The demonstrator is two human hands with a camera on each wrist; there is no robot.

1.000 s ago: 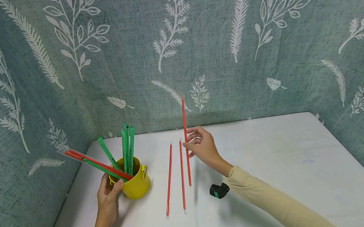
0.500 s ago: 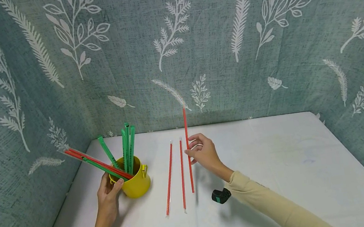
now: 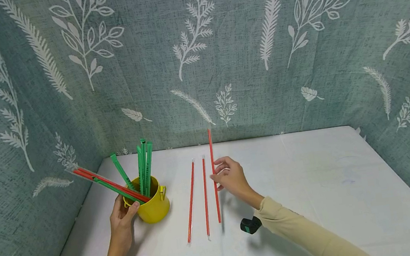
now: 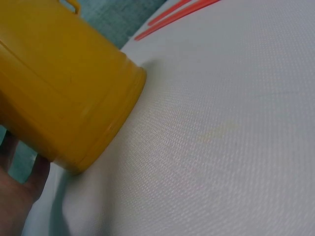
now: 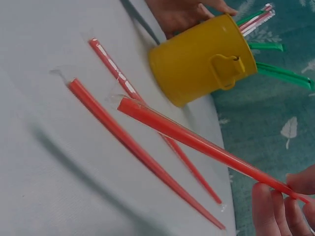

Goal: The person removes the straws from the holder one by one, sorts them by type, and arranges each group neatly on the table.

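Note:
A small yellow bucket (image 3: 154,212) stands on the table at the left. My left hand (image 3: 122,225) holds it by its left side, thumb at the rim; in the left wrist view, fingers (image 4: 38,177) show beside the bucket wall. Several green straws (image 3: 149,168) stand in it, and wrapped red straws (image 3: 113,184) lean out to the left with a green one. My right hand (image 3: 232,180) pinches a red straw (image 5: 197,142) between thumb and fingers, above the table. Left of it, two wrapped red straws, one nearer the bucket (image 3: 191,201) and one nearer the hand (image 3: 206,197), lie on the table.
The white cloth-covered table (image 3: 312,174) reaches right and back to a grey-green leaf-patterned curtain (image 3: 257,108). Black wrist cameras (image 3: 250,225) sit at both wrists. The held straw's shadow falls on the cloth.
My right hand has lowered the red straw and drawn it toward me, slightly to the right. The left hand, the bucket and the two lying straws keep their places.

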